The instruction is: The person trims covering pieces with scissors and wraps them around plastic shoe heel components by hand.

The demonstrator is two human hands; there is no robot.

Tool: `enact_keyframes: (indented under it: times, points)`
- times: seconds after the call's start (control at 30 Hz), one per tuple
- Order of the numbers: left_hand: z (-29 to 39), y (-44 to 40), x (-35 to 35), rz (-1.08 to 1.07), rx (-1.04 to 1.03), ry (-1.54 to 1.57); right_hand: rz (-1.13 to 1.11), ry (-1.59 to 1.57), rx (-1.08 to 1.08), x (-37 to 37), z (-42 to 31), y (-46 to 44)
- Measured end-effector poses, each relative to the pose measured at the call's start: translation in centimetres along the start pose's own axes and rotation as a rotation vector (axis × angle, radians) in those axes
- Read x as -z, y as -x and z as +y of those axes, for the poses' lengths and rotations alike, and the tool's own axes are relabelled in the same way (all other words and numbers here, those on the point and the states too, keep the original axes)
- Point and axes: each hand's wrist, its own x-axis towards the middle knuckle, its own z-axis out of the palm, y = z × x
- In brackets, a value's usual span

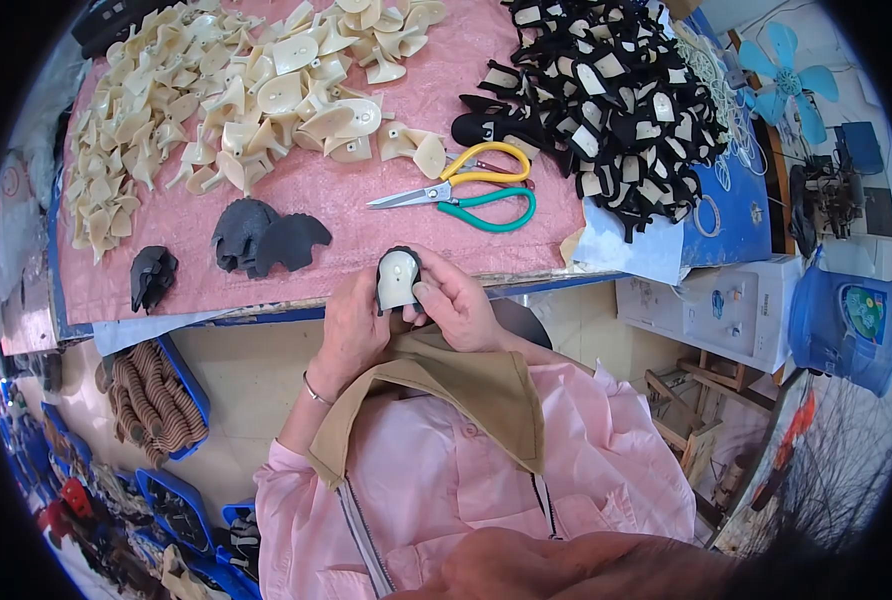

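Between my hands, just in front of the table edge, is a cream plastic shoe heel (399,284) with dark material around its rim. My left hand (354,318), with a bracelet on the wrist, is closed on its left side. My right hand (458,306) grips it from the right, thumb on the pale face. The fingers behind the heel are partly hidden. Beyond my hands lie scissors (428,195) with one yellow and one green handle, blades half apart. Dark cut pieces (244,237) are stacked to the left, with a smaller dark stack (153,278) beside them.
Cream heels (293,52) cover the back left of the pink-covered table (366,240). Black-covered heels (588,140) are piled at the right. A blue fan (786,82) and a blue bucket (842,330) stand farther right. Blue crates (181,385) sit on the floor at left.
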Motion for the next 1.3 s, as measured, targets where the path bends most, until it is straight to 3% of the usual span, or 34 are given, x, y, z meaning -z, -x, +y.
enact_keyframes:
  times: [0.53,0.63,0.7,0.8,1.03,1.3]
  points:
    - [0.0,-0.6,1.1,-0.028,0.019,0.113,-0.051,-0.059,0.021,0.2,0.1,0.1]
    - [0.3,-0.9,1.9,0.024,0.024,0.249,0.003,-0.07,0.035,0.2,-0.1,0.2]
    - [0.1,-0.6,2.5,0.041,0.218,0.509,0.009,-0.034,0.027,0.4,0.1,0.2]
    - [-0.2,-0.6,3.3,-0.005,0.192,0.696,0.042,-0.003,0.041,0.4,0.8,0.0]
    - [0.6,-0.6,2.7,-0.092,0.236,0.555,0.023,0.083,0.114,0.0,0.8,0.2]
    - [0.8,-0.6,3.0,-0.092,0.148,0.45,0.03,0.158,0.146,-0.1,0.9,0.1]
